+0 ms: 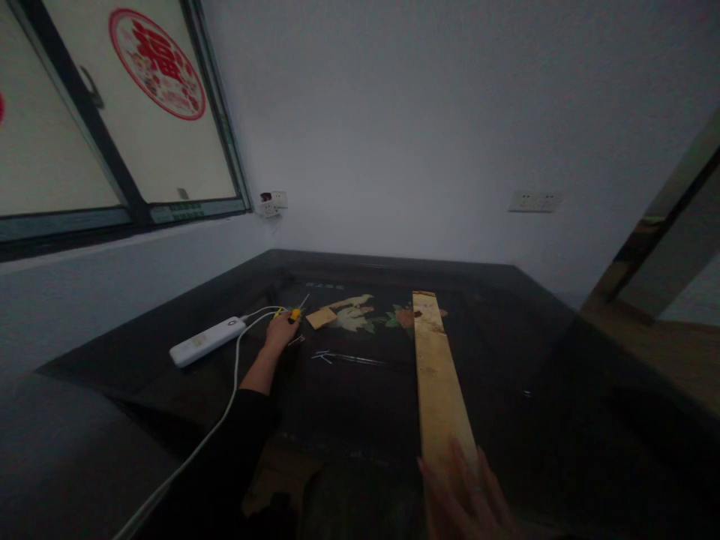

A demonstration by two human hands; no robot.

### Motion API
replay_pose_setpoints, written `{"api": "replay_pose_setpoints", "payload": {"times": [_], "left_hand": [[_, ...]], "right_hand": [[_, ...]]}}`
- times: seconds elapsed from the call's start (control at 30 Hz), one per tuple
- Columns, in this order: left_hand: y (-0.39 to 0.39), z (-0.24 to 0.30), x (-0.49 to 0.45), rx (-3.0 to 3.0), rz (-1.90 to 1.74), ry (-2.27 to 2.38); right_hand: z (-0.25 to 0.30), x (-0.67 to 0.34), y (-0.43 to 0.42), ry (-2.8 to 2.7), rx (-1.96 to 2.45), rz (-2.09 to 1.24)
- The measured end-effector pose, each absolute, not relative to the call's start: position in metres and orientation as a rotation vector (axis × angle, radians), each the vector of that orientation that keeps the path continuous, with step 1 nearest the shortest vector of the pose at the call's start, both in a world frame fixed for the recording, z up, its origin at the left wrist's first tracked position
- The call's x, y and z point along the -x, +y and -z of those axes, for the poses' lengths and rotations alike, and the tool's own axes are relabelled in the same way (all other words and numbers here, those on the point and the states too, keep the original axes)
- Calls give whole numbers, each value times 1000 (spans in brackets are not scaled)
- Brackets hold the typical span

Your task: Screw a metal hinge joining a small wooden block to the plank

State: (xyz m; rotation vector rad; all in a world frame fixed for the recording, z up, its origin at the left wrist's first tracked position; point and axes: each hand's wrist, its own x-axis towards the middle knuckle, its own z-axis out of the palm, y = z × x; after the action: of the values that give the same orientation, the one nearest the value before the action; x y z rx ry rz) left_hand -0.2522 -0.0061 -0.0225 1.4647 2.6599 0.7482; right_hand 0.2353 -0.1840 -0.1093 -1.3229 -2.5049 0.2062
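We stretch our left hand (281, 330) out at eleven o'clock, fingers wrapped round a yellow tool (295, 315), shaft (304, 301) toward one; our right hand (471, 495) lies spread over the wooden board (436, 367), which runs ahead toward twelve

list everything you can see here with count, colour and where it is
table: one, glossy black, middle and below
flower pattern: one, green and cream, on the table
wooden board: one, tan, right of centre on the table
small wood block: one, tan, left of the flower pattern
yellow-and-black tool: one, left of the small wood block
thin pieces: a few, pale, below the tool, unclear
power strip: one, white, table's left
cord: at least one, white, running to bottom left
window: one, dark-framed, upper left
round sticker: one whole, red, on the window
wall outlets: several, white, on the wall
floor: brown, right
left hand: one, black sleeve, holding the tool
right hand: one, on the board's near end
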Motion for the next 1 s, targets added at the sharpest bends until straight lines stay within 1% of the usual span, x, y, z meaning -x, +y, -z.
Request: {"api": "replay_pose_setpoints", "payload": {"times": [0.17, 0.37, 0.57, 0.87, 1.0], "left_hand": [[-2, 26, 251, -1527, -750, 2670], [-1, 30, 246, -1585, -778, 2644], [0, 34, 244, -1604, -766, 2617], [-3, 33, 242, -1681, -759, 2590], [-11, 30, 238, -1691, -679, 2603]], "right_hand": [[84, -217, -181, -2443, 1364, -275], [32, -181, -169, -2451, 1456, -519], [-9, -148, -140, -2578, 1331, -762], [-6, -87, -88, -2602, 1163, -733], [-6, -64, -75, -2598, 1128, -691]]}}
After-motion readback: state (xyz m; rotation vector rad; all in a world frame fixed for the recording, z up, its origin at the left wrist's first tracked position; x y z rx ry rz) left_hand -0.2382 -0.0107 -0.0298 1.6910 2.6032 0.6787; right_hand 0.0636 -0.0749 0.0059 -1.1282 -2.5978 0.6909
